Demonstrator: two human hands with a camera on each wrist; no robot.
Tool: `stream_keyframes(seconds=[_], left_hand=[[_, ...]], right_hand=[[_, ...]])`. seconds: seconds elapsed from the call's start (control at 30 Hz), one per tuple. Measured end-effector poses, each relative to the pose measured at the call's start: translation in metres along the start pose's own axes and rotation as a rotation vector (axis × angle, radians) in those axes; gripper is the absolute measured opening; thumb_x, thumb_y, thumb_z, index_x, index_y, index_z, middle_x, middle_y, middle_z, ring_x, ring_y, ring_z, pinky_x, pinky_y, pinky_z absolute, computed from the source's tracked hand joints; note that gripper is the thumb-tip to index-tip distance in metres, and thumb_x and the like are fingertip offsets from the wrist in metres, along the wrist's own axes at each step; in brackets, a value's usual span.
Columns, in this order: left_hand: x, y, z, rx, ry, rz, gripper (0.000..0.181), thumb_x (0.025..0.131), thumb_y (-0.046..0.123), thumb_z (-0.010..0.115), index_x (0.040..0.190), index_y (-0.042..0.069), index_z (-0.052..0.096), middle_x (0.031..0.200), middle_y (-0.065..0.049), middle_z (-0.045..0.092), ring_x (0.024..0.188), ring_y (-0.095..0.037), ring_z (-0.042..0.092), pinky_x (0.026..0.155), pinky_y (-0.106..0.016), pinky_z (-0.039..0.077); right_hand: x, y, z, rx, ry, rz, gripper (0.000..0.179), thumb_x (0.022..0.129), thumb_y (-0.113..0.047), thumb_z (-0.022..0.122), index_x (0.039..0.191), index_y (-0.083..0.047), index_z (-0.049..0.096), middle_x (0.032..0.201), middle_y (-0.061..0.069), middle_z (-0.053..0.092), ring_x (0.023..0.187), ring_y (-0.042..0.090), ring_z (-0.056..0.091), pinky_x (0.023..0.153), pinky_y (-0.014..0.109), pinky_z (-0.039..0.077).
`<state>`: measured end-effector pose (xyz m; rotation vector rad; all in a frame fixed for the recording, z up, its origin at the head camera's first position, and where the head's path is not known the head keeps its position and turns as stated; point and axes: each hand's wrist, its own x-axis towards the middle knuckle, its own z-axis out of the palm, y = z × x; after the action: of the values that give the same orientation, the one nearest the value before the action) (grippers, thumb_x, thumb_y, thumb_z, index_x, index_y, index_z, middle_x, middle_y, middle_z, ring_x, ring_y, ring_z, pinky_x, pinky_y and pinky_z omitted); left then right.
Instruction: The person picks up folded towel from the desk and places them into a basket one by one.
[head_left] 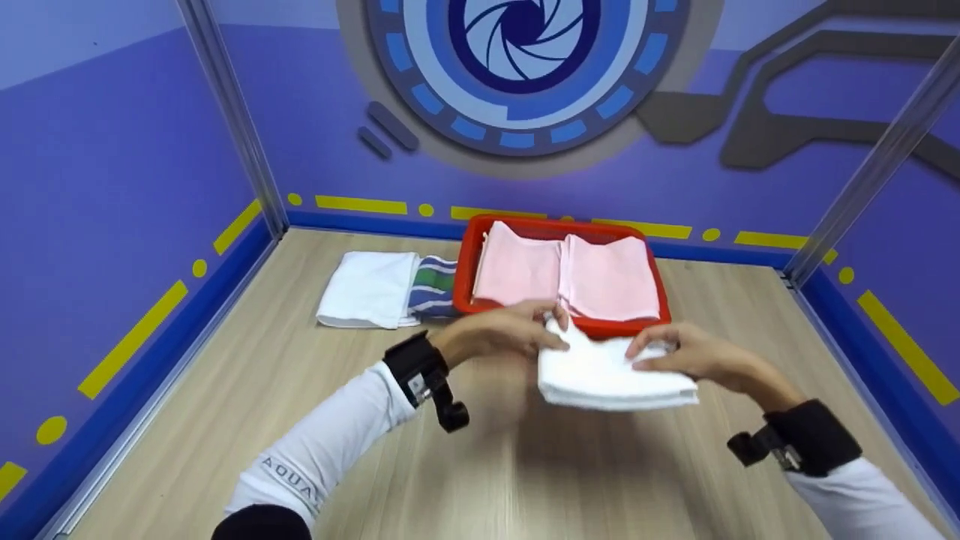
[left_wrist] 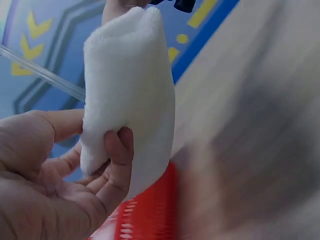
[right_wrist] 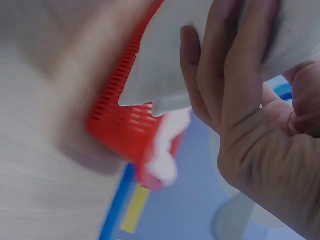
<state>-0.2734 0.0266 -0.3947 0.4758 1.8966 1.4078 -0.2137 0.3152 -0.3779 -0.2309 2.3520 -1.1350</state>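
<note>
A folded white towel [head_left: 607, 375] is held up between both hands, just in front of the red basket [head_left: 466, 281]. My left hand [head_left: 517, 330] grips its left end, with curled fingers [left_wrist: 119, 155] against the cloth in the left wrist view. At the other end my right hand [head_left: 694, 352] pinches the towel, thumb and fingers on opposite sides. Fingers [right_wrist: 212, 70] spread along the white cloth in the right wrist view. Inside the basket lie two folded pink towels, one on the left [head_left: 521, 266] and one on the right [head_left: 611, 277].
Left of the basket, a folded white towel [head_left: 367, 289] lies on the wooden table [head_left: 360, 420]. Next to it is a striped blue, green and white cloth [head_left: 435, 285], partly hidden by the basket. Purple panel walls [head_left: 135, 187] enclose the table at the back and sides.
</note>
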Motion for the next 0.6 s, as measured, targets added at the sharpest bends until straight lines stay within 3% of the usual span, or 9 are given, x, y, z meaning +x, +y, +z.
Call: stream_keyframes(seconds=[0.1,0.17,0.3,0.4,0.47,0.6], left_hand=[[0.002,0.023,-0.022,0.023,0.081,0.065,0.019,0.095,0.010,0.070,0.102,0.016,0.053,0.098,-0.006,0.048,0.081,-0.017,0.054,0.069,-0.025,0.049],[0.006,0.037,-0.037,0.015,0.167,0.096,0.018,0.096,0.009,0.068,0.104,0.015,0.053,0.099,-0.006,0.049,0.084,-0.018,0.056,0.071,-0.027,0.053],[0.019,0.051,-0.065,-0.013,0.353,0.188,0.010,0.100,0.005,0.061,0.107,0.009,0.056,0.095,-0.005,0.050,0.086,-0.018,0.056,0.070,-0.027,0.054],[0.034,0.049,-0.080,0.034,0.510,0.225,0.009,0.101,0.003,0.058,0.109,0.004,0.061,0.092,-0.004,0.050,0.085,-0.016,0.052,0.070,-0.023,0.047],[0.044,0.041,-0.087,0.086,0.601,0.219,0.014,0.100,0.001,0.057,0.112,0.001,0.064,0.096,-0.006,0.053,0.090,-0.017,0.050,0.074,-0.022,0.043],[0.063,0.017,-0.092,0.168,0.674,0.142,0.029,0.094,-0.003,0.054,0.120,0.000,0.067,0.124,-0.015,0.062,0.111,-0.023,0.054,0.086,-0.025,0.045]], right_hand=[[0.009,-0.018,-0.018,0.031,0.098,-0.066,0.036,0.098,-0.021,0.070,0.124,0.003,0.063,0.089,0.002,0.055,0.066,0.007,0.057,0.057,0.020,0.050],[0.021,-0.029,-0.026,0.024,0.186,-0.095,0.037,0.099,-0.018,0.069,0.129,0.003,0.063,0.086,0.002,0.052,0.060,0.005,0.054,0.055,0.019,0.048],[0.057,-0.050,-0.030,0.054,0.278,-0.076,0.041,0.102,-0.014,0.063,0.139,0.001,0.058,0.119,0.016,0.056,0.081,0.013,0.058,0.068,0.018,0.054],[0.087,-0.060,-0.025,0.135,0.288,-0.030,0.045,0.103,-0.013,0.060,0.145,0.003,0.052,0.147,0.022,0.046,0.104,0.024,0.058,0.087,0.026,0.059],[0.105,-0.063,-0.019,0.193,0.286,-0.024,0.048,0.103,-0.012,0.058,0.146,0.006,0.048,0.152,0.026,0.043,0.116,0.029,0.056,0.098,0.035,0.058],[0.132,-0.059,-0.007,0.270,0.245,-0.008,0.054,0.104,-0.013,0.053,0.149,0.013,0.038,0.159,0.029,0.035,0.141,0.037,0.042,0.117,0.053,0.041]])
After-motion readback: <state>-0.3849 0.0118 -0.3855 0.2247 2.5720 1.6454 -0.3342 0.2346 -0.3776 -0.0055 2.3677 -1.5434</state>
